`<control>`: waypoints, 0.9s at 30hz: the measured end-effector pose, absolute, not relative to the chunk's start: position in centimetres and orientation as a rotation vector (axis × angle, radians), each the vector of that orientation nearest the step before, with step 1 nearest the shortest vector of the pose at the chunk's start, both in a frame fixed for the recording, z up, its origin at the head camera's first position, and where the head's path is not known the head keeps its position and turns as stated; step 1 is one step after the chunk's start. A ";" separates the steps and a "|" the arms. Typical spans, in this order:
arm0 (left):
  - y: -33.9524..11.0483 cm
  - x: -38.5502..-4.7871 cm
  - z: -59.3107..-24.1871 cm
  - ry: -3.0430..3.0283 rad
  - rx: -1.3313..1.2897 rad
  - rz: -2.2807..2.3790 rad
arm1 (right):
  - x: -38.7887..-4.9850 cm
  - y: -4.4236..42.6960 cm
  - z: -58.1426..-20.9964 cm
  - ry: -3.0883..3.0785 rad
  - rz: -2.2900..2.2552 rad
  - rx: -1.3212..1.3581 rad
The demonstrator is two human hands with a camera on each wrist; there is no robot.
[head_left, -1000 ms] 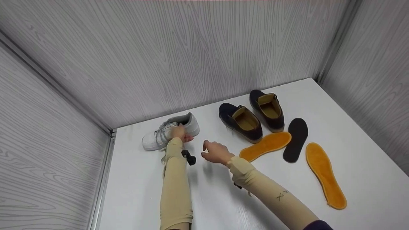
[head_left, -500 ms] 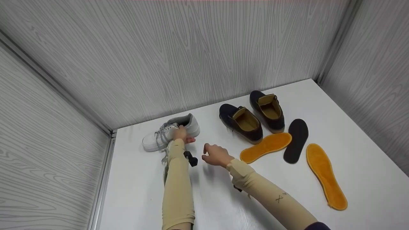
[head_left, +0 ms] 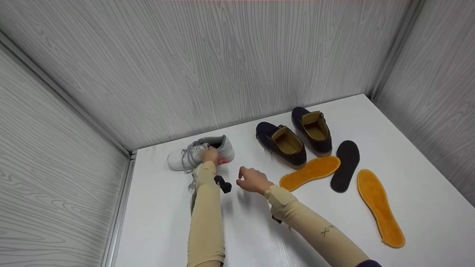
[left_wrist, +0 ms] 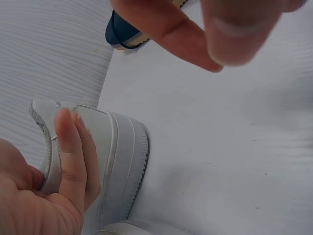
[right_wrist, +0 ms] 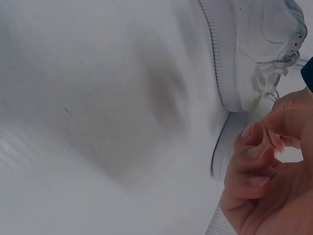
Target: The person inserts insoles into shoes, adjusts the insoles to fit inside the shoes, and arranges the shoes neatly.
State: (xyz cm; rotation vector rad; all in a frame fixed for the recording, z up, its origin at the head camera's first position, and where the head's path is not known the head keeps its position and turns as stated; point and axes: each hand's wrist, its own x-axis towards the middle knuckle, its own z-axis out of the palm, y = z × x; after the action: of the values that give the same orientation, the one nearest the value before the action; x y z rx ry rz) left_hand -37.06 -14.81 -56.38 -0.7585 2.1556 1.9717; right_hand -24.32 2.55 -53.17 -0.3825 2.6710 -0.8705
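Observation:
A white sneaker (head_left: 180,161) with grey laces lies at the back left, toe to the left. My left hand (head_left: 210,155) grips its near collar side; in the left wrist view the fingers (left_wrist: 73,152) lie along the shoe's outer wall and the thumb is hidden. Another white sneaker (head_left: 193,187) is mostly hidden beneath the left forearm; its side and laces show in the right wrist view (right_wrist: 254,44). My right hand (head_left: 253,180) hovers right of the sneakers, fingers loosely curled, holding nothing.
Two dark lace-up shoes (head_left: 265,130) (head_left: 299,112) stand at the back, right of centre. Near them lie two orange insoles (head_left: 311,171) (head_left: 379,207) and a black insole (head_left: 346,167). Grey wood-grain walls (head_left: 222,66) enclose the white tabletop (head_left: 156,222).
The gripped sneaker has turned slightly, its toe shifting toward the back wall, with my left hand still on it. My right hand has barely moved. The whole head view has shifted a little.

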 end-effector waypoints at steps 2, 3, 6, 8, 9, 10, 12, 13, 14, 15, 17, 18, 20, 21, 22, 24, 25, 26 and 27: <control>-15.7 -38.7 -58.6 2.212 -0.731 1.929 | -24.4 2.7 -53.0 2.675 -0.884 -0.374; -16.2 -39.7 -60.0 2.266 -0.711 1.904 | -24.5 2.7 -52.9 2.680 -0.889 -0.369; -17.4 -42.3 -63.2 2.587 -0.649 1.601 | -24.6 2.9 -52.7 2.701 -0.890 -0.359; -17.8 -42.8 -63.7 2.786 -0.616 1.430 | -24.7 3.1 -52.6 2.712 -0.889 -0.358; -17.7 -42.5 -63.0 2.819 -0.619 1.386 | -24.7 3.2 -52.6 2.712 -0.892 -0.359; -17.5 -41.8 -61.8 2.824 -0.624 1.363 | -24.7 3.2 -52.5 2.712 -0.892 -0.359; -16.7 -39.9 -58.5 2.774 -0.682 1.413 | -24.7 3.4 -52.5 2.714 -0.894 -0.363; -16.3 -38.8 -56.6 2.729 -0.686 1.446 | -24.7 3.4 -52.5 2.716 -0.895 -0.363; -15.9 -37.8 -54.9 2.687 -0.690 1.472 | -24.7 3.5 -52.4 2.719 -0.894 -0.362; -15.5 -36.9 -53.5 2.663 -0.692 1.489 | -24.7 3.5 -52.4 2.724 -0.893 -0.359; -14.8 -35.6 -51.7 2.681 -0.680 1.501 | -24.8 3.6 -52.3 2.731 -0.886 -0.353; -14.5 -35.1 -51.2 2.688 -0.676 1.522 | -24.8 3.7 -52.3 2.730 -0.887 -0.349; -14.2 -34.5 -50.6 2.715 -0.671 1.522 | -25.0 3.8 -52.1 2.731 -0.890 -0.342; -14.0 -34.3 -50.4 2.738 -0.673 1.511 | -25.1 3.8 -52.0 2.734 -0.895 -0.338; -14.0 -34.2 -50.3 2.754 -0.672 1.509 | -25.2 3.9 -51.9 2.736 -0.902 -0.334; -13.9 -33.8 -50.2 2.799 -0.659 1.481 | -25.5 4.1 -51.6 2.744 -0.919 -0.321; -13.9 -33.7 -50.2 2.810 -0.647 1.483 | -25.7 4.2 -51.4 2.748 -0.933 -0.313; -13.9 -33.5 -50.2 2.824 -0.635 1.477 | -25.8 4.3 -51.3 2.751 -0.947 -0.304; -13.9 -33.5 -50.3 2.833 -0.620 1.483 | -26.0 4.4 -51.1 2.748 -0.964 -0.295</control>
State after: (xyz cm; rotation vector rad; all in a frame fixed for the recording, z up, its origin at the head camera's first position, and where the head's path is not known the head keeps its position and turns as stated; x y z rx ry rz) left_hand -33.50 -13.87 -50.28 -0.6201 2.8329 1.4832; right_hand -25.98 4.41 -51.10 -0.2952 2.7477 -0.9639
